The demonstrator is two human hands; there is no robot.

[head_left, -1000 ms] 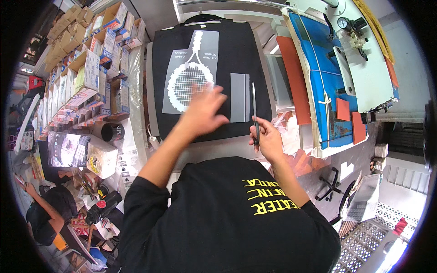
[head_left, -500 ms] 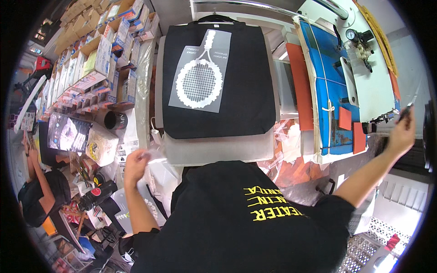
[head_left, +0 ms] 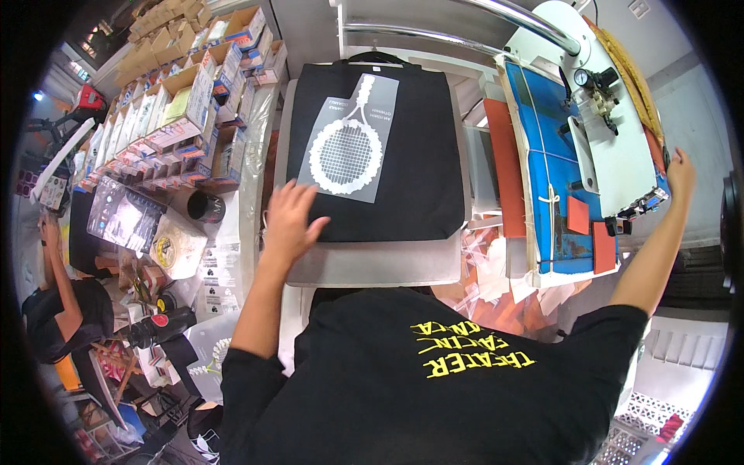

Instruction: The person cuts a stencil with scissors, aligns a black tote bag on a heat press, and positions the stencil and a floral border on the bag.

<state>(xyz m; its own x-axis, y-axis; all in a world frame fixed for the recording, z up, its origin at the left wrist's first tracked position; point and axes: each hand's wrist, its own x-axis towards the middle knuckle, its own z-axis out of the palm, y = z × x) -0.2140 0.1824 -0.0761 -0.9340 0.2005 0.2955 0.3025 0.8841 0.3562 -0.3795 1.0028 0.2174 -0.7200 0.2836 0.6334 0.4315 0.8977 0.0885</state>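
A black tote bag (head_left: 422, 163) lies flat on the grey platen (head_left: 372, 263) in front of me, its handles at the far end. A clear film (head_left: 376, 174) with a white racket print rests on the bag's left half. My left hand (head_left: 291, 221) is open, fingers spread, at the bag's near left edge; I cannot tell if it touches the cloth. Far to the right, my right hand (head_left: 681, 174) is raised beside the pale machine body (head_left: 570, 46). Its fingers are curled next to a small dark thing that is too unclear to name.
At right, the machine carries a pressure gauge (head_left: 581, 77) above a blue string-tied slab (head_left: 554, 170) with orange-red pads (head_left: 577, 215). Boxes of packets (head_left: 182, 116) crowd the left, near a dark cup (head_left: 205, 207) and a tablet (head_left: 124, 208). Another person's arm (head_left: 62, 271) shows at far left.
My left hand has moved up and right to the bag's edge, its fingers spreading. My right hand has risen a little, and the dark tool it held no longer shows clearly. The film stays on the bag.
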